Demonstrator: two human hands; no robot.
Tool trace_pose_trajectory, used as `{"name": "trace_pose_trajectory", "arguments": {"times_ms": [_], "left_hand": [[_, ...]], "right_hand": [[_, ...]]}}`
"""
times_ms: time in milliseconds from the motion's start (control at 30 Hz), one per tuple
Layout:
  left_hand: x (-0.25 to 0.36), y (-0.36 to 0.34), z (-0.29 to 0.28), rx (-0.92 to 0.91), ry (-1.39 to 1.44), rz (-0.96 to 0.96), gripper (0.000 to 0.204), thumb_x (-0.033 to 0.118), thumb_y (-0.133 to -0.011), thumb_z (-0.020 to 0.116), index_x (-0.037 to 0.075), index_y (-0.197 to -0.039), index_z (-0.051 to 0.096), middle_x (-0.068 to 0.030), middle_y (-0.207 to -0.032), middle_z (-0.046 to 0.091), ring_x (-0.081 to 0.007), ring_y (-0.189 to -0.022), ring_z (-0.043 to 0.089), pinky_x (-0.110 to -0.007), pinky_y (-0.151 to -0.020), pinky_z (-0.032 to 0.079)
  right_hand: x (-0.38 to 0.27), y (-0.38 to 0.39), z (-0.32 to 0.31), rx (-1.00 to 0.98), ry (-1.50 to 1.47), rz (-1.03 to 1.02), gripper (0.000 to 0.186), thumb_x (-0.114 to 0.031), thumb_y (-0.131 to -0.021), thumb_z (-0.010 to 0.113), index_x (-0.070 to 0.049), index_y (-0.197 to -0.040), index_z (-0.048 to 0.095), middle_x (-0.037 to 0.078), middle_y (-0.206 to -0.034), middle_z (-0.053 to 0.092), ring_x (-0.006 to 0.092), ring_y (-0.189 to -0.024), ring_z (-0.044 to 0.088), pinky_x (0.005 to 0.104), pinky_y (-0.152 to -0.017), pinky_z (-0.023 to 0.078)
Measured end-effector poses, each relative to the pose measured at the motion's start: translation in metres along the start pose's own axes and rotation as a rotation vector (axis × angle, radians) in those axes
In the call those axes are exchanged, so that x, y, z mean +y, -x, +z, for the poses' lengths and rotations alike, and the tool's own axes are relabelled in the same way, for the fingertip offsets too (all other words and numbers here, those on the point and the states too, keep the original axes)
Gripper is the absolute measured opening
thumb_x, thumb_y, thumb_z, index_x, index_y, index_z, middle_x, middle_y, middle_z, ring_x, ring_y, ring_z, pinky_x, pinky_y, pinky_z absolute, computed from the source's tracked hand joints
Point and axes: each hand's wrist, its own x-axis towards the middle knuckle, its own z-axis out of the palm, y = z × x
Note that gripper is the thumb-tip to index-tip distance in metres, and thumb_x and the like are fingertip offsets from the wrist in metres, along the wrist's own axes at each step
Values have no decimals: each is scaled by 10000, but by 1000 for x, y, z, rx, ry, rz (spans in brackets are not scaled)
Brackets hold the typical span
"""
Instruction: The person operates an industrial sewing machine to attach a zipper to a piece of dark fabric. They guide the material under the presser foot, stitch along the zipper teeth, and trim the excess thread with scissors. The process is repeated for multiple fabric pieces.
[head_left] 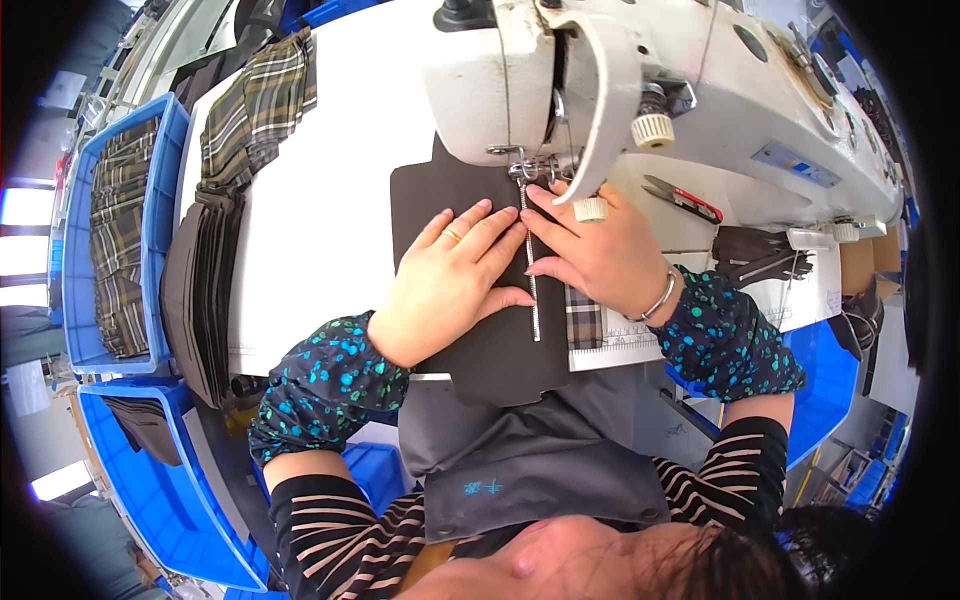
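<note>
A dark fabric panel [500, 365] lies under the white sewing machine [700, 90], with a white zipper strip [532, 285] running lengthwise up to the presser foot [523, 170]. My left hand [450, 275] rests open and flat on the panel, fingertips beside the zipper's left side and thumb near its lower part. My right hand [595, 245] lies open to the right of the zipper, fingertips just below and right of the foot, thumb at the strip. Part of a plaid fabric piece [585, 327] shows beneath my right hand at the panel's right.
Plaid pieces [255, 100] and stacked dark panels [200, 300] lie left on the white table [305, 240], beside a blue bin of plaid fabric [125, 240]. A lower blue bin [165, 515] stands front left. Thread snips [680, 200], dark strips [755, 260] and another bin [820, 390] are right.
</note>
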Motion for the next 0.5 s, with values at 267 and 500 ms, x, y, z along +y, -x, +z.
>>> {"name": "trace_pose_trajectory", "arguments": {"times_ms": [267, 500], "left_hand": [[-3, -4, -4, 38, 25, 19, 737, 499, -762, 827, 67, -1346, 701, -88, -1409, 658, -297, -1291, 637, -430, -1061, 513], [-4, -5, -4, 38, 22, 16, 733, 507, -745, 833, 81, -1331, 718, -80, -1393, 677, -292, -1283, 646, -417, -1046, 517]], "right_hand": [[-3, 3, -6, -81, -1, 46, 686, -544, -748, 806, -93, -1261, 747, 48, -1243, 714, 274, -1131, 601, 432, -1072, 475], [-3, 1, -5, -36, 21, 33, 708, -534, -705, 827, -93, -1253, 750, 37, -1193, 708, 258, -1115, 592, 423, -1057, 476]]}}
